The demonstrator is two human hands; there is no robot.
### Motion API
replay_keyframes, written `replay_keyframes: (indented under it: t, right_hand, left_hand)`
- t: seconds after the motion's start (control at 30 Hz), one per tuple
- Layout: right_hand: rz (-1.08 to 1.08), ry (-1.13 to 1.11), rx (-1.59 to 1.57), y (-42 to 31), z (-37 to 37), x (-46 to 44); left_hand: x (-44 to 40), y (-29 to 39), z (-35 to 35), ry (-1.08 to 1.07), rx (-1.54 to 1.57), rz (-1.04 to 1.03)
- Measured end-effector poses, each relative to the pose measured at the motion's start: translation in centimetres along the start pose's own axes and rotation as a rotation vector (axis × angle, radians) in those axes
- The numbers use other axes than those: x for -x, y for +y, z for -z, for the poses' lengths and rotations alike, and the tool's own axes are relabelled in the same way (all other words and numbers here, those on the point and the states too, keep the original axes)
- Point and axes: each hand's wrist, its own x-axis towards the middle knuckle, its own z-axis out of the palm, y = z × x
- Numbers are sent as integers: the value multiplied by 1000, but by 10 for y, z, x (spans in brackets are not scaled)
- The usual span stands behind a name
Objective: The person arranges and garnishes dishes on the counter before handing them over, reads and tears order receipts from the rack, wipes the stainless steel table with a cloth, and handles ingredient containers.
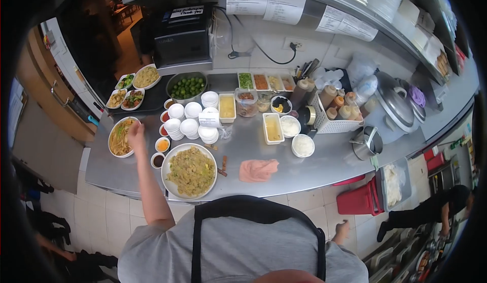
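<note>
My left hand (136, 136) is at the right rim of a white bowl of noodles (120, 138), fingers bunched downward. What they hold, if anything, is hidden. Small sauce cups (162, 144) stand just right of that hand. A big white plate of fried rice (191, 171) sits near the counter's front edge. My right hand (343, 231) hangs out beside my body, past the counter edge, with nothing visible in it; its fingers look loosely apart.
Stacked white cups (189, 127), a bowl of green citrus (186, 86) and filled dishes (147, 76) stand at the back left. A pink cloth (258, 170) lies mid-counter. Rightward are a bottle basket (339, 126) and metal pot (366, 143). A person (431, 209) bends at the right.
</note>
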Motion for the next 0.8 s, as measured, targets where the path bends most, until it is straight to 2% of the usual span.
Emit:
replay_keyframes:
  t: [0.07,0.1,0.13,0.2,0.23,0.27,0.3,0.33,0.37,0.4,0.43,0.47,0.5,0.53,0.57,0.6,0.63,0.67,0.73,0.77,0.8]
  right_hand:
    - [322,450,-162,-3,-24,-61]
    - [405,368,-316,-26,2,-85]
    - [501,413,-576,-53,11,-116]
    - [810,292,-1114,-141,87,-115]
    - [755,416,-1071,-189,131,-93]
    - [933,385,-1121,-229,171,-80]
    - [933,299,-1208,-269,209,-57]
    - [1056,369,-1168,-302,237,-38]
    - [1248,513,-1098,-332,263,-21]
    - [1392,555,-1044,-349,305,27]
    - [1516,414,-1222,-372,326,47]
    - [1615,541,-1196,-390,344,63]
    - [1689,644,-1172,-405,366,79]
    - [1759,747,-1144,-420,388,93]
    - [1810,869,-1167,-438,410,101]
    - [1855,988,-1186,-456,428,107]
    - [1856,917,-1210,-474,445,112]
    - [1857,848,-1233,-484,457,118]
    - [1826,861,-1263,-482,473,133]
    - [1788,881,-1293,-483,477,137]
    - [1788,881,-1300,-487,478,137]
  left_hand:
    - [18,36,-50,-167,207,-76]
    - [25,52,-73,-214,162,-99]
    - [32,68,-95,-262,114,-121]
    - [47,108,-134,-425,189,-43]
    - [55,137,-153,-465,122,12]
    - [62,161,-174,-505,55,71]
    - [67,172,-196,-521,114,45]
    - [70,182,-216,-537,173,20]
    - [67,184,-237,-541,57,-189]
    - [64,187,-256,-539,-61,-401]
    - [63,198,-272,-465,-120,-593]
    - [65,212,-286,-401,-130,-686]
    - [67,227,-300,-330,-144,-776]
    - [68,244,-309,-274,-108,-767]
    - [62,259,-312,-273,-113,-765]
    - [56,271,-314,-344,-101,-666]
    - [56,274,-315,-415,-90,-567]
    - [59,272,-315,-416,-97,-564]
    - [69,264,-314,-598,-406,-479]
    - [100,249,-306,-637,-378,-463]
    - [139,238,-290,-790,-759,-696]
